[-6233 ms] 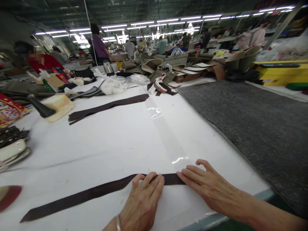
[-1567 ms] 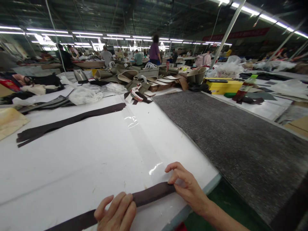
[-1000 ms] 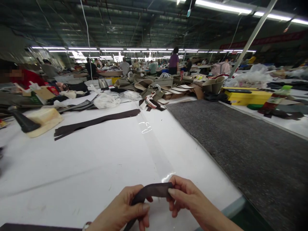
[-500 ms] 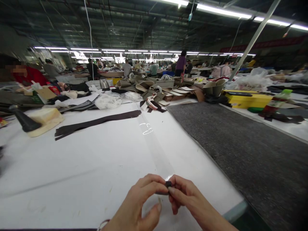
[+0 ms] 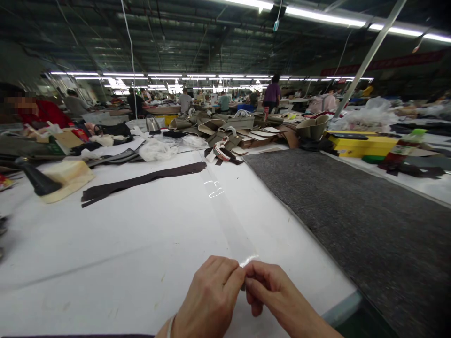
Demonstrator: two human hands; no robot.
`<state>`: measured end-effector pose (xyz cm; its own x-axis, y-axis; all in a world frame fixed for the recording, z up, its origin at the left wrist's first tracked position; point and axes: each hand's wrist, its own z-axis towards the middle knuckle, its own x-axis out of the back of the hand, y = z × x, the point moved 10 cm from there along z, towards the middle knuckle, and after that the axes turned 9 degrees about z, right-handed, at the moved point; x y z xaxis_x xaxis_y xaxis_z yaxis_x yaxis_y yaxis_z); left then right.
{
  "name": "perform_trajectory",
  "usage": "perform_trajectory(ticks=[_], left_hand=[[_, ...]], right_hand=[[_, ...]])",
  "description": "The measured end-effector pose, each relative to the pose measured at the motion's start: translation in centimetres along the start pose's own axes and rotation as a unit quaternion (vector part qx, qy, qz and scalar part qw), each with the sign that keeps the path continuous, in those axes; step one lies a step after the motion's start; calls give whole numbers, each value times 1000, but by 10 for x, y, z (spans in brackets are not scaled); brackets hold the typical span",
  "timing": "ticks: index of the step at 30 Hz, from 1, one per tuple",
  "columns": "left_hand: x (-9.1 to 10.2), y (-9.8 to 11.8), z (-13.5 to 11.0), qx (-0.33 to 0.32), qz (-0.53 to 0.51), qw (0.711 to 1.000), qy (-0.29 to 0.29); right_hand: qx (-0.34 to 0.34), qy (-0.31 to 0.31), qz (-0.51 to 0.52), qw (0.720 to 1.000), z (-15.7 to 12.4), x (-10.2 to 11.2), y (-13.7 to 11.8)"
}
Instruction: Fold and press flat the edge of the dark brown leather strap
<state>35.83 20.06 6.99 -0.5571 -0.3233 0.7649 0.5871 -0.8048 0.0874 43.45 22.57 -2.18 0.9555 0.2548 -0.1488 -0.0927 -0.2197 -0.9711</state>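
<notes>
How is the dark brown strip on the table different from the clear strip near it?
The dark brown leather strips are opaque, the clear film strip see-through. The brown strips run crosswise, the clear strip lengthwise toward the viewer. Both lie flat on the white table.

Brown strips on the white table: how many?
2: one long strip ahead, split at its left end; one strip at the bottom edge. More may hide between left hand and right hand.

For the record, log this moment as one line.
Hands: left hand, right hand pinching small dark piece | Near: clear film strip on white table | Rest: dark brown leather strips, grey felt mat
</notes>
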Motion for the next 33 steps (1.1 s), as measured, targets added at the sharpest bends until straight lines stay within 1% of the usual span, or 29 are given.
perform_trajectory(ticks=[5, 8, 10, 12, 15, 17, 18, 19, 20, 21, 22, 23, 24, 25, 26, 27, 28, 29, 30, 31, 32, 33], left_hand=[[0, 11, -4, -53, 81, 995, -9], [-2, 14, -5, -78, 123, 989, -19], [-4, 15, -7, -87, 137, 986, -28], [-6, 13, -8, -81, 124, 988, -33], [-6, 4, -10, -40, 91, 995, -25], [-3, -6, -11, 4, 76, 997, -8], [-3, -14, -12, 39, 55, 998, -9], [-4, -25, -14, 88, 15, 996, -23], [-9, -38, -19, 149, -42, 987, -52], [-18, -51, -26, 215, -113, 965, -95], [-29, -60, -36, 272, -189, 932, -146], [-42, -62, -47, 315, -267, 889, -198], [-52, -61, -57, 341, -340, 842, -243], [-60, -56, -64, 354, -406, 797, -273], [-65, -52, -69, 360, -465, 757, -286], [-70, -48, -72, 363, -516, 720, -288], [-73, -46, -74, 367, -560, 687, -282], [-76, -46, -74, 373, -590, 664, -269], [-78, -46, -73, 378, -606, 652, -256], [-79, -48, -72, 380, -608, 652, -247], [-79, -51, -70, 383, -592, 667, -241], [-78, -55, -68, 385, -567, 690, -234]], right_hand=[[-17, 21, -31, 999, 0, -1, 5], [-27, 19, -41, 999, 1, -4, 6], [-34, 17, -41, 998, 1, -6, 7], [-41, 13, -40, 998, 0, -7, 10], [-47, 0, -41, 998, -1, -10, 15], [-53, -5, -36, 998, -1, -11, 18], [-56, -6, -29, 998, 0, -10, 19], [-60, -4, -18, 998, 0, -9, 19], [-63, 0, -6, 998, 1, -7, 20], [-66, 3, 4, 998, 1, -5, 20], [-68, 3, 10, 998, 2, -4, 19], [-71, 2, 12, 997, 2, -2, 19], [-78, 1, 14, 997, 1, 0, 19], [-83, -5, 18, 996, 1, 1, 19], [-87, -15, 24, 996, 0, 0, 18], [-87, -26, 28, 995, 0, 0, 17], [-81, -38, 27, 996, 0, -2, 15], [-68, -47, 16, 996, 0, -2, 12], [-50, -51, 1, 997, 0, -3, 8], [-32, -49, -12, 998, 1, -2, 4], [-19, -42, -16, 999, 1, 0, 2], [-10, -33, -10, 999, 1, 1, 1]])
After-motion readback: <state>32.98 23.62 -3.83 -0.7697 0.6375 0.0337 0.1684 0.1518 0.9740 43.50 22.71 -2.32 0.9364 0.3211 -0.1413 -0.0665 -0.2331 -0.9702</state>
